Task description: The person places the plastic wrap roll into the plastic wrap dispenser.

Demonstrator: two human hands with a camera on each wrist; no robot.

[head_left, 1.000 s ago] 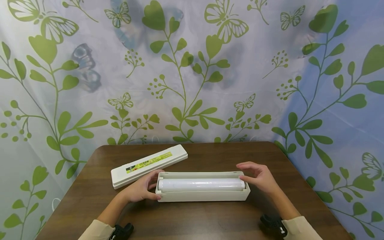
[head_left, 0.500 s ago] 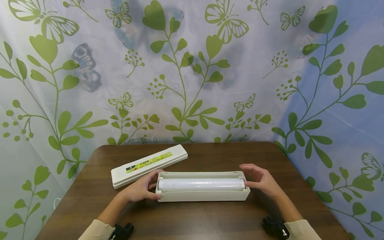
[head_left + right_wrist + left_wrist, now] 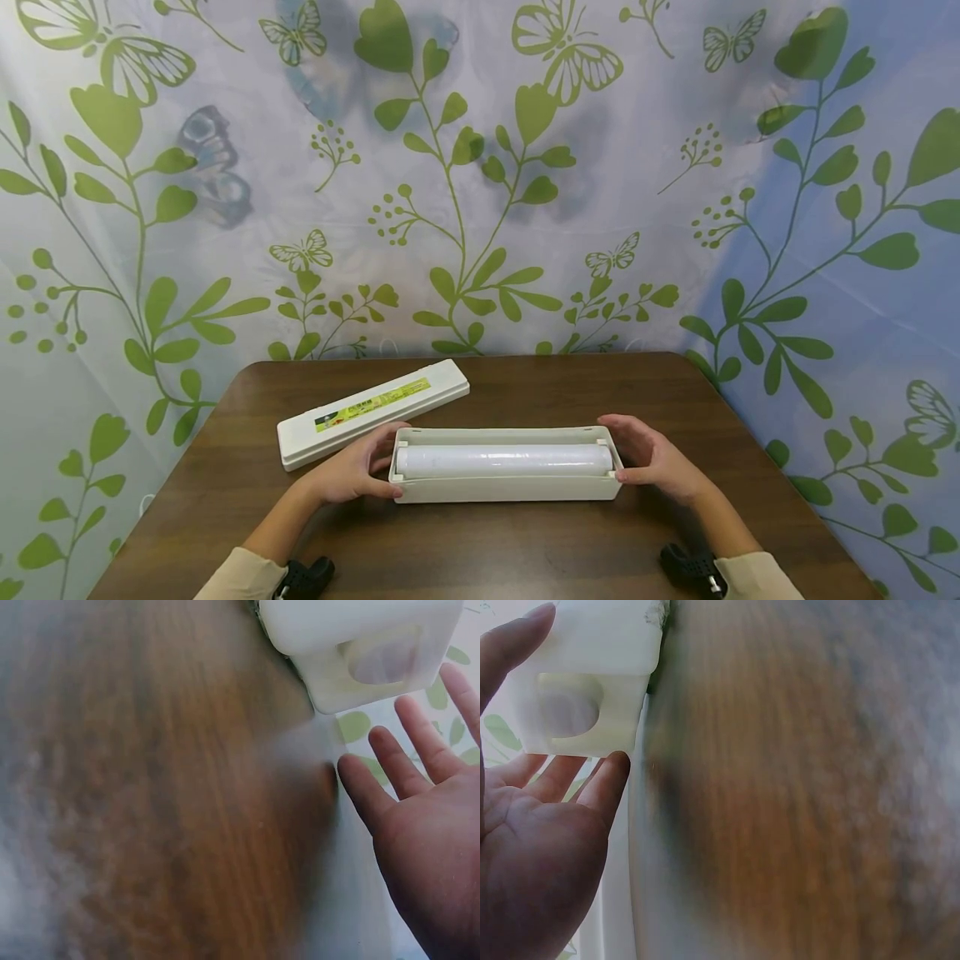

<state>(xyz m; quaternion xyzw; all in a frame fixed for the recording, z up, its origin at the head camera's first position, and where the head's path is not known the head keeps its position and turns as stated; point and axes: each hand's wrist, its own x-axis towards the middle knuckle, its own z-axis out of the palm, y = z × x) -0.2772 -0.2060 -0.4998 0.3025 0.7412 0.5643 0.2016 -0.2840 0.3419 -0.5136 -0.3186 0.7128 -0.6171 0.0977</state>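
Note:
In the head view a long off-white plastic wrap dispenser box (image 3: 506, 490) stands uncovered on the table, with a glossy white roll of plastic wrap (image 3: 502, 460) lying lengthwise inside. My left hand (image 3: 348, 475) holds the box's left end, thumb at the front corner and fingertips at the back. At the right end, my right hand (image 3: 660, 462) has its thumb at the front corner and its fingers near the back corner. The right wrist view shows those fingers (image 3: 424, 739) extended and spread beside the box end. Behind the left hand lies the box's lid (image 3: 375, 410), bearing a yellow-green label.
The brown wooden table (image 3: 517, 550) extends around the box. A curtain (image 3: 480, 208) printed with green leaves and butterflies hangs behind the table. Black wrist-camera straps (image 3: 307, 577) sit at both sleeves.
My right thumb has moved off the roll's right end and down to the box's front right corner. The left hand, box and lid keep their places.

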